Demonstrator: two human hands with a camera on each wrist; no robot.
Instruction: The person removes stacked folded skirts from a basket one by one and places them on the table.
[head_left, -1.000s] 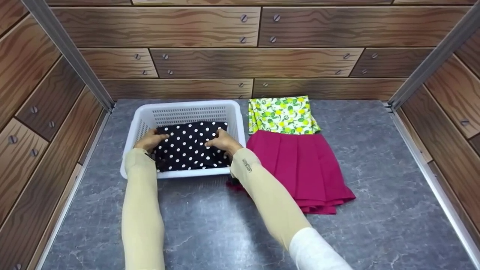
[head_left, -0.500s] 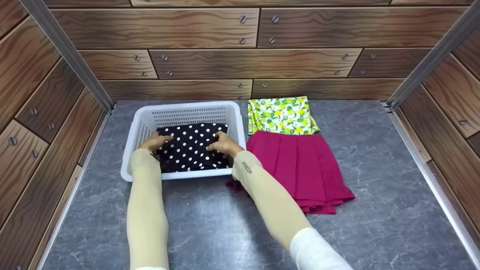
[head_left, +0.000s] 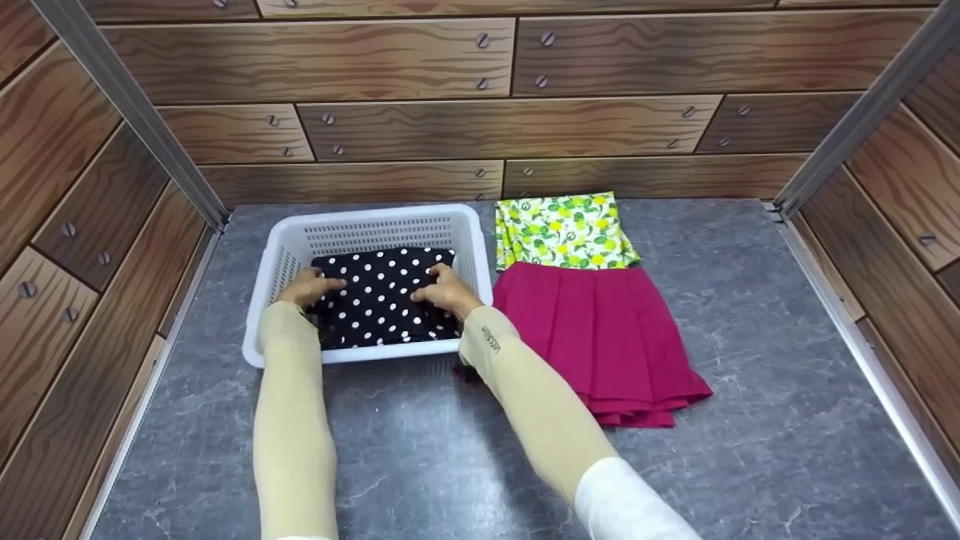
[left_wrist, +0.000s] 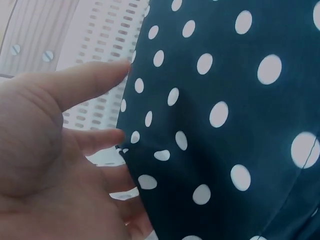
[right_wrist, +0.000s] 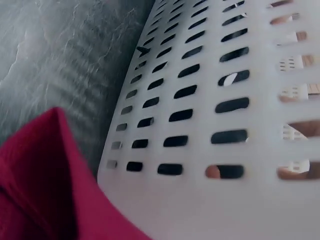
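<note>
Folded black cloth with white polka dots [head_left: 382,296] lies inside a white slotted plastic basket [head_left: 360,219]. My left hand [head_left: 304,287] is at the cloth's left edge. In the left wrist view, its thumb and loosely extended fingers [left_wrist: 102,82] reach that edge, with lower fingertips partly behind the fabric. My right hand [head_left: 450,292] is at the cloth's right side, thumb and forefinger spread apart; its other fingers are mostly hidden. The right wrist view looks at the basket's outer wall [right_wrist: 150,200], with dark fabric and bits of fingers showing through the slots.
Right of the basket lies a magenta pleated skirt [head_left: 596,337], partly under my right forearm. Behind it is a folded cloth with a lemon print [head_left: 566,231]. The grey marbled surface [head_left: 780,322] is bordered by wood-patterned walls [head_left: 420,60] with metal corner rails.
My left hand and forearm have shifted slightly right, and the left hand slightly lower in view. My right hand stays almost in place. The polka-dot cloth remains in the basket.
</note>
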